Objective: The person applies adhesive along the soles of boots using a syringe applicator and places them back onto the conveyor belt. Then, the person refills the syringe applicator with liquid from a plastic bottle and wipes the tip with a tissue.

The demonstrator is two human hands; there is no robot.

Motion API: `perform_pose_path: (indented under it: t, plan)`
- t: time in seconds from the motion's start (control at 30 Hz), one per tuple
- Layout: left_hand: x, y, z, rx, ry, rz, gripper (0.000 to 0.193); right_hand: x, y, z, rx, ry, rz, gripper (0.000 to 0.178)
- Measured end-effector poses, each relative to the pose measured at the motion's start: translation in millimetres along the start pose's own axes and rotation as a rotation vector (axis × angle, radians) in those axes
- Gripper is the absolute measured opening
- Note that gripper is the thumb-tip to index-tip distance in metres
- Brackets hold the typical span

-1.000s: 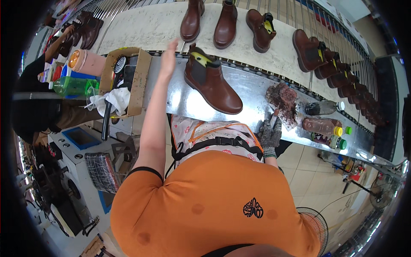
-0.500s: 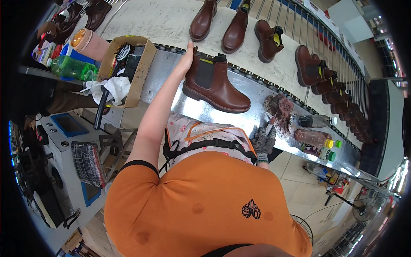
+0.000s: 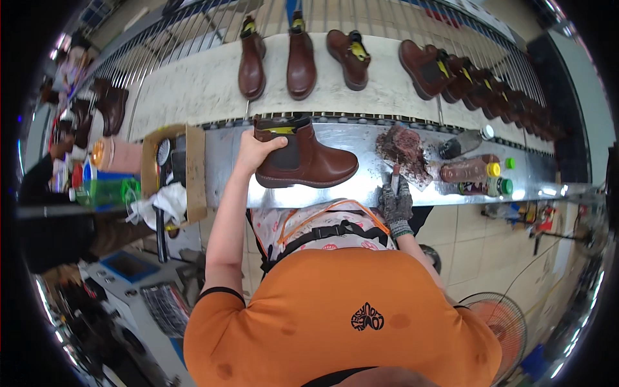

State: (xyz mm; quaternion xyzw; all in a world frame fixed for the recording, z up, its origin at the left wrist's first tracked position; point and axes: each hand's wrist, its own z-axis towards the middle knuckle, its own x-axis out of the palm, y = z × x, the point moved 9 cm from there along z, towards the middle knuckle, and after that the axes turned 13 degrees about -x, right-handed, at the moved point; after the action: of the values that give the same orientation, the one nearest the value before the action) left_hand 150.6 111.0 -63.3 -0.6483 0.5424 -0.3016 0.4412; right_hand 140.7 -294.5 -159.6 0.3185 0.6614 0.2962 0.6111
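A brown leather ankle boot (image 3: 325, 162) with dark elastic side panels and a yellow lining stands over the metal bench, toe to the right. My bare left hand (image 3: 259, 149) grips its shaft from behind, thumb lying across the side near the top. To the right, my right hand (image 3: 396, 205), in a grey knit glove, is closed around a slim stick-like thing (image 3: 395, 175) with a reddish-brown end; its exact kind is unclear. Just beyond that hand lies a clump of stained, reddish-brown shaggy material (image 3: 403, 147).
Several boots (image 3: 301, 64) stand on the pale conveyor belt (image 3: 187, 84) behind the metal bench (image 3: 222, 155). Bottles (image 3: 467, 169) lie at the right. A cardboard box (image 3: 196, 174) with a brush and white cloth sits left, beside a green bottle (image 3: 106, 192). A fan (image 3: 496, 322) stands lower right.
The view has swung round. My left hand has shifted its hold on the boot, its thumb now across the shaft's side. The right hand still holds the stick-like thing.
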Motion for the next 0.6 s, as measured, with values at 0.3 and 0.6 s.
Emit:
perform_pose_path:
  t: [0.3, 0.6]
  plan:
    - [69, -146, 54, 0.195, -0.027, -0.388, 0.031, -4, 11, 3, -0.136, 0.024, -0.047, 0.050]
    - [210, -194, 199, 0.269, -0.430, -0.485, 0.071, -9, 14, 0, -0.149, 0.045, 0.051, 0.048]
